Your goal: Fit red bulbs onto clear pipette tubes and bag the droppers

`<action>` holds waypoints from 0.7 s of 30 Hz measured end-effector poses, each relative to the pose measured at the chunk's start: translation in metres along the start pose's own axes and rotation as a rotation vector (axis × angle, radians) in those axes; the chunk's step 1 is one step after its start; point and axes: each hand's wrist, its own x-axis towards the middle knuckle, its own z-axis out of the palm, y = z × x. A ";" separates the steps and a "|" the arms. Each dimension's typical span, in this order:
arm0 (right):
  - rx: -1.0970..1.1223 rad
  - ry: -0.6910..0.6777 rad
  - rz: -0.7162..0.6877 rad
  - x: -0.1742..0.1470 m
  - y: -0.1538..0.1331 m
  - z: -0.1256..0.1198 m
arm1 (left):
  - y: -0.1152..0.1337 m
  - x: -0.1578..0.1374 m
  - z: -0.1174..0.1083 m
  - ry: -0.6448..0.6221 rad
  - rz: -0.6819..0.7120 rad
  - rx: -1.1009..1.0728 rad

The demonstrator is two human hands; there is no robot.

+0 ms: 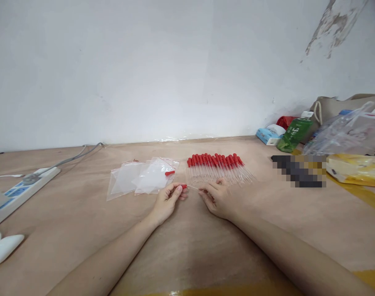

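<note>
Both my hands hold one glass dropper (191,187) with a red rubber bulb, level just above the wooden table (187,246). My left hand (169,200) pinches the red bulb end. My right hand (216,198) pinches the clear glass tip. Just behind my hands lies a row of several more droppers (220,167), red bulbs pointing away from me. To the left of that row sits a small pile of clear zip bags (142,177), with one dropper (170,173) inside the top bag.
A white power strip (21,190) with a grey cable lies at the far left, a white object (4,248) near the left edge. At the right stand a green bottle (295,133), a tissue pack (269,135), plastic bags (350,135) and a yellow packet (357,168).
</note>
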 end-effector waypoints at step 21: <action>-0.007 -0.123 -0.107 -0.002 0.002 -0.012 | 0.001 -0.008 -0.003 -0.097 0.052 0.269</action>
